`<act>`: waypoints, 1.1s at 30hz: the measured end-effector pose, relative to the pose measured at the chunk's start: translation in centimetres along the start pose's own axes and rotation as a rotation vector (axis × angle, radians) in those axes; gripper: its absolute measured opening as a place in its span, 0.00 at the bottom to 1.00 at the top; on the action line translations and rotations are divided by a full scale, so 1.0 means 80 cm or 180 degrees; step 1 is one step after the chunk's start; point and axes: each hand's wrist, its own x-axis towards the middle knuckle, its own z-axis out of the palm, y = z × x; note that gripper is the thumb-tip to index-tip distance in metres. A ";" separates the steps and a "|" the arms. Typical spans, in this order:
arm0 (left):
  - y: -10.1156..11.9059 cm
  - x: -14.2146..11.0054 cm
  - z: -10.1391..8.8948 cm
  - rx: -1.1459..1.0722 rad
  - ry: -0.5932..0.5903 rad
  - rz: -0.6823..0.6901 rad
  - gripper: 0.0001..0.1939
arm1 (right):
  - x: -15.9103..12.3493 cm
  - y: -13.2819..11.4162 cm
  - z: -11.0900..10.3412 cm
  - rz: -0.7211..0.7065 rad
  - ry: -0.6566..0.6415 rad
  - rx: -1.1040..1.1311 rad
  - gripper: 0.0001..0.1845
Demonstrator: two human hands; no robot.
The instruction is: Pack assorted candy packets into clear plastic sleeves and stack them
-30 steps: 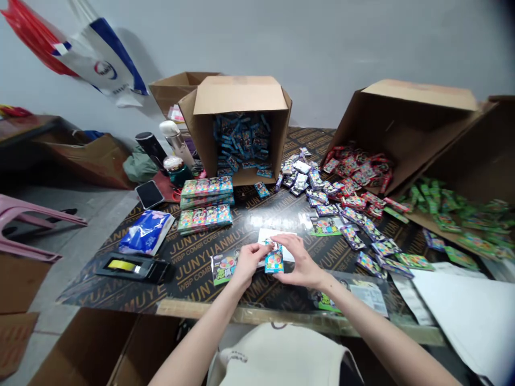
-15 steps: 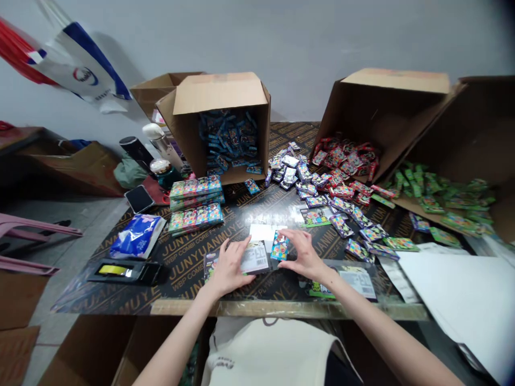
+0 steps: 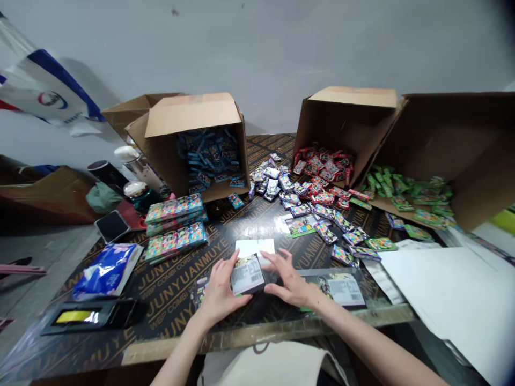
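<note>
A clear plastic packet with a grey-white barcode label (image 3: 246, 274) lies on the near part of the table, one edge slightly raised. My left hand (image 3: 220, 289) grips its left side, thumb along the near edge and fingers at the far one. At its right edge, my right hand (image 3: 287, 280) holds on with the fingers at the far corner and the thumb near the close corner. Behind the packet is a white card (image 3: 253, 245). The small blue box is out of sight. Another labelled packet (image 3: 344, 289) lies under my right forearm.
Purple boxes (image 3: 289, 198) spill across the table. Cartons hold blue boxes (image 3: 211, 155), red boxes (image 3: 325, 163) and green boxes (image 3: 426, 193). At left are stacked packs (image 3: 177, 238), a blue tissue pack (image 3: 107, 271), a phone (image 3: 112, 226) and a black tape dispenser (image 3: 90, 316). White sheets (image 3: 434, 289) lie right.
My right hand has moved left against the packet, and the blue box it held is no longer visible. The packet's label side has tilted. The view has shifted right and up.
</note>
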 end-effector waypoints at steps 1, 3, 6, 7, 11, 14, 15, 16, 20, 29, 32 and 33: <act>0.001 0.001 0.002 -0.0023 -0.0014 -0.0010 0.49 | 0.004 0.005 -0.002 -0.0040 -0.0122 0.0036 0.33; 0.003 0.001 0.008 -0.0039 -0.0077 -0.0024 0.50 | 0.020 0.029 -0.013 0.0140 0.0168 -0.0132 0.27; 0.000 -0.005 0.024 0.0000 -0.0294 -0.0038 0.50 | 0.057 0.097 -0.046 0.1116 0.1347 -0.0985 0.27; -0.003 -0.009 0.031 0.0029 -0.0397 -0.0035 0.50 | 0.070 0.122 -0.059 0.1450 0.1501 -0.1307 0.31; -0.016 -0.024 0.052 0.0181 -0.0688 -0.0057 0.46 | 0.097 0.196 -0.096 0.2000 0.1292 -0.1975 0.36; -0.023 -0.024 0.051 0.0154 -0.0645 0.0002 0.46 | 0.094 0.210 -0.103 0.1888 0.1108 -0.1914 0.32; -0.023 -0.020 0.048 0.0076 -0.0566 0.0003 0.45 | 0.091 0.207 -0.104 0.1857 0.1079 -0.1849 0.33; -0.020 -0.014 0.043 -0.0059 -0.0455 -0.0031 0.43 | 0.088 0.202 -0.104 0.1820 0.1045 -0.1779 0.34; 0.019 0.022 0.029 -0.1465 -0.0057 -0.0746 0.27 | 0.072 0.146 -0.091 0.1399 0.1005 -0.0929 0.42; 0.090 0.063 0.052 -0.5344 -0.0752 -0.2459 0.16 | 0.002 -0.002 -0.012 0.0595 0.0876 0.1705 0.57; 0.087 0.057 0.057 -0.4789 -0.0422 -0.2417 0.13 | -0.013 -0.007 -0.022 0.0493 0.0624 0.0881 0.52; 0.086 0.055 0.058 -0.4608 -0.0386 -0.2343 0.13 | -0.015 -0.007 -0.027 0.0407 0.0511 0.0653 0.50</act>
